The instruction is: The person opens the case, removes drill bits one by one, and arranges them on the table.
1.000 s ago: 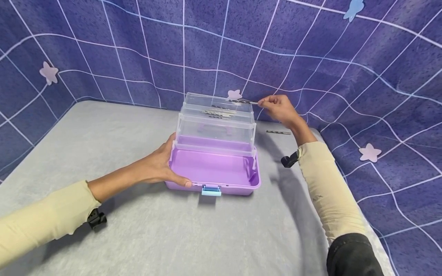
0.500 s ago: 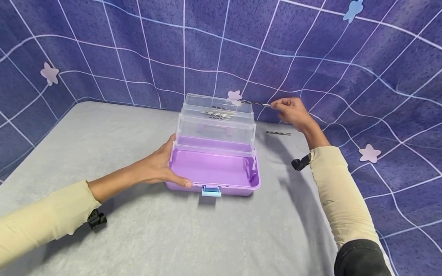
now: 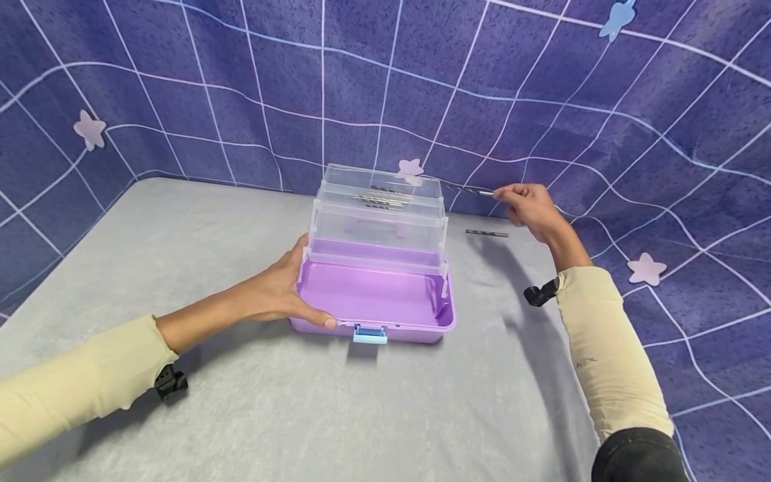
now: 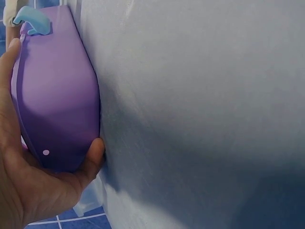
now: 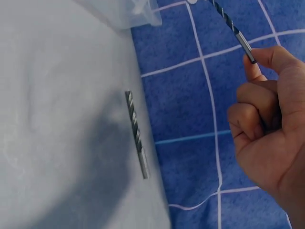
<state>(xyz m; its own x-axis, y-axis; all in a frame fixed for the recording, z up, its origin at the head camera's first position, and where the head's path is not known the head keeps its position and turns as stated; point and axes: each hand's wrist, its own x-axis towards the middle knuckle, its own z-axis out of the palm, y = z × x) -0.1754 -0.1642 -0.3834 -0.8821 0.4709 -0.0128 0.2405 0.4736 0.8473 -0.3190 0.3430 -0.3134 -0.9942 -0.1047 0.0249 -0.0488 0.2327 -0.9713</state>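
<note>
A purple toolbox [image 3: 373, 294] stands unfolded on the table, its clear tiered trays [image 3: 385, 231] raised at the back. My left hand [image 3: 274, 288] grips the box's left end, thumb on the front rim; the left wrist view shows its fingers curled round the purple side [image 4: 59, 90]. Between thumb and finger, my right hand [image 3: 533, 207] pinches a drill bit [image 3: 470, 189] by its smooth shank, in the air right of the top tray. Several drill bits [image 3: 382, 199] lie in an upper tray. Another drill bit [image 5: 136, 133] rests on the table below the right hand.
A light-blue latch [image 3: 370, 334] sticks out from the box's front. Grey cloth [image 3: 361, 415] covers the table. Behind and to the right hangs a blue curtain [image 3: 542, 80] with white grid lines and star shapes, close to the right hand.
My right hand has moved right and slightly down, carrying the drill bit away from above the top tray. The left hand and the toolbox have stayed in place.
</note>
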